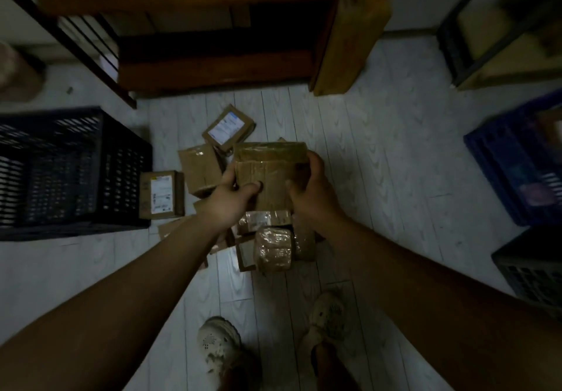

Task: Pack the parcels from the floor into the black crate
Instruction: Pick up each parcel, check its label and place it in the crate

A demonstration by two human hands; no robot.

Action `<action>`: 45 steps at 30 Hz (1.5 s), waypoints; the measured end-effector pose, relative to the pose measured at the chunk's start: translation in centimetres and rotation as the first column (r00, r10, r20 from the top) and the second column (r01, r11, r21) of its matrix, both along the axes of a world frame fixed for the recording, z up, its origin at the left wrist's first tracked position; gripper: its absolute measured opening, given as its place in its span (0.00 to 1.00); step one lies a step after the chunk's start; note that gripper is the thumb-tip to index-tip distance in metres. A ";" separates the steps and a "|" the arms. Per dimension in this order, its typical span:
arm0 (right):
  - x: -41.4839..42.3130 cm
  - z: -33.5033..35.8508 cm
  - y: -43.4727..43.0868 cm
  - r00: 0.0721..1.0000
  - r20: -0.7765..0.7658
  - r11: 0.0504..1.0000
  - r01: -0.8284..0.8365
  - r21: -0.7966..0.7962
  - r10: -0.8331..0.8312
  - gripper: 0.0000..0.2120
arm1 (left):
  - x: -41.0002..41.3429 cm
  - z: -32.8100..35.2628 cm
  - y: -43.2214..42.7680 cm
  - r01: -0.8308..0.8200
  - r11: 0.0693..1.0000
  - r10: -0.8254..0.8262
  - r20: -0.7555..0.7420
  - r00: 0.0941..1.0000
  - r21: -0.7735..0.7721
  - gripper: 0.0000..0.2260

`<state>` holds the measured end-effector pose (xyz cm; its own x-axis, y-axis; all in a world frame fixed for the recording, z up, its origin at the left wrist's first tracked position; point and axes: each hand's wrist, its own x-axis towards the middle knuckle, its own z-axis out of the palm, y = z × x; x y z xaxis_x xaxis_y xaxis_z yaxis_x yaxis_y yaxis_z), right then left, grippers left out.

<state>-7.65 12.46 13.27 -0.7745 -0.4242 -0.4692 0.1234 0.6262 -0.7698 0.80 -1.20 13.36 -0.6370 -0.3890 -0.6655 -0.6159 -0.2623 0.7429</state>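
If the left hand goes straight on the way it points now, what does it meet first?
The taped parcel that the left hand itself grips; beyond it probably only floor, depth unclear.

Held: taped brown parcel (267, 177), gripped between my left hand (229, 197) and my right hand (308, 191), over the parcel pile (273, 249).
9 o'clock: black crate (118, 174); labelled parcel (162, 195) just beside it.
3 o'clock: blue crate (501, 165).
6 o'clock: my shoes (217, 345).

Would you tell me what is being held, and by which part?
A taped brown parcel, the left hand gripping its left side, the right hand its right side.
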 end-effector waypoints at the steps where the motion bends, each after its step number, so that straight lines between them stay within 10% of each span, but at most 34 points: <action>1: 0.3 3.2 -0.7 1.000 -0.016 1.000 -0.001 -0.007 0.000 0.32 | 0.3 3.3 -0.5 -0.001 0.999 0.000 -0.030 1.000 -0.033 0.21; 14: 6.3 36.7 -3.5 0.923 -0.233 0.886 0.185 -0.426 -0.305 0.11 | 6.2 36.4 -4.3 -0.185 0.947 0.067 -0.401 0.914 -0.263 0.07; 19: 7.4 43.8 -2.1 0.876 -0.375 0.874 0.097 -0.476 -0.302 0.20 | 7.6 43.9 -3.2 -0.273 0.892 0.060 -0.504 0.862 -0.361 0.16; 33: 11.5 55.7 -3.7 0.879 -0.400 0.712 -0.104 -0.695 -0.261 0.11 | 14.6 56.6 -3.5 -0.477 0.859 0.200 -0.735 0.648 -0.186 0.06; 39: 17.9 57.7 -9.5 0.873 -0.438 0.677 -0.192 -0.711 -0.213 0.09 | 21.6 58.0 -8.6 -0.514 0.842 0.182 -0.811 0.556 -0.163 0.26; 45: 26.7 57.9 -18.7 0.896 -0.412 0.619 -0.232 -0.750 -0.164 0.10 | 31.4 58.3 -16.7 -0.531 0.813 0.151 -0.793 0.590 -0.240 0.24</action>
<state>19.04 -6.22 71.13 -0.7731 -0.4963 0.3951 -0.3256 -0.2240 -0.9186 32.21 -17.91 71.62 -0.5744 -0.7866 0.2265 0.2279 0.1121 0.9672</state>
